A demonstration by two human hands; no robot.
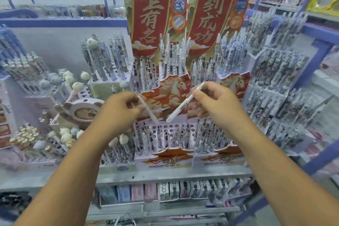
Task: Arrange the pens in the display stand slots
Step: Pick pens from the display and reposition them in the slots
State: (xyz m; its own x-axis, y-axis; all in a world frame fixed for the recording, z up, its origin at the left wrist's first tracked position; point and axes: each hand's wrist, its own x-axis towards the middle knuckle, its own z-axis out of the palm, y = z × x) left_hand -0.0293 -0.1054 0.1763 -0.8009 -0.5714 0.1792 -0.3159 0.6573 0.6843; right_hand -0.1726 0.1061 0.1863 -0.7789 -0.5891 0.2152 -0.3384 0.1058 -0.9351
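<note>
Stationery shop shelf (174, 175); red display stand (165, 154); hands hold pens.

I see the tiered display stand (165, 150) dead ahead on the shelf (165, 175), its banner (156, 11) rising behind the upper tiers. Front tier holds rows of slots (172, 127), partly filled with upright pens. My left hand (119, 113) hangs above the front tier's left part, grip closed on a pen (147, 109) tilted tip-down over the slots. My right hand (218, 102) sits to the right of it, grip closed on a second pen (185, 102) slanting down-left, tip near the first pen's tip. Left of the stand: a bear-shaped holder (82, 110) and plush-topped pens (66, 134). Right: stepped racks of pens (275, 82). Below the shelf edge, a row of boxes (183, 191).
</note>
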